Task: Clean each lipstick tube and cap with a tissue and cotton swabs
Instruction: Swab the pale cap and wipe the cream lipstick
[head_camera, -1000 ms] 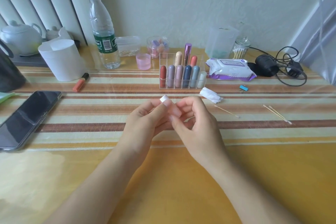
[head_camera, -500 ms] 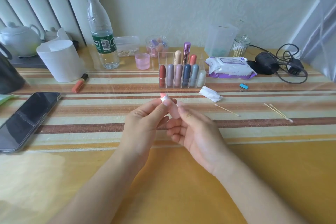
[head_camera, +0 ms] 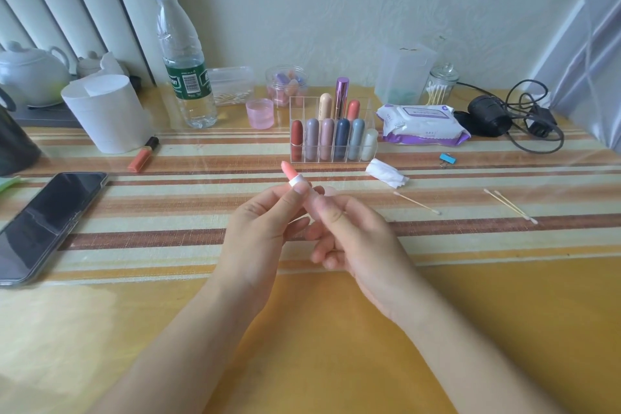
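Left hand [head_camera: 262, 228] pinches the lipstick tube [head_camera: 290, 173] just under its white collar, thumb + fingers curled round it. The pink bullet pokes up, and the tube's held in the air btwn both hands. Right hand [head_camera: 356, 239] has its fingertips curled on the tube's base. Imo grab the tissue [head_camera: 386, 173] next and wipe the collar w/o smearing the bullet. Use the swabs [head_camera: 416, 202] for the rim.

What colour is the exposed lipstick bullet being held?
Peachy coral pink, above a white collar: lipstick bullet, clearest in the head view.
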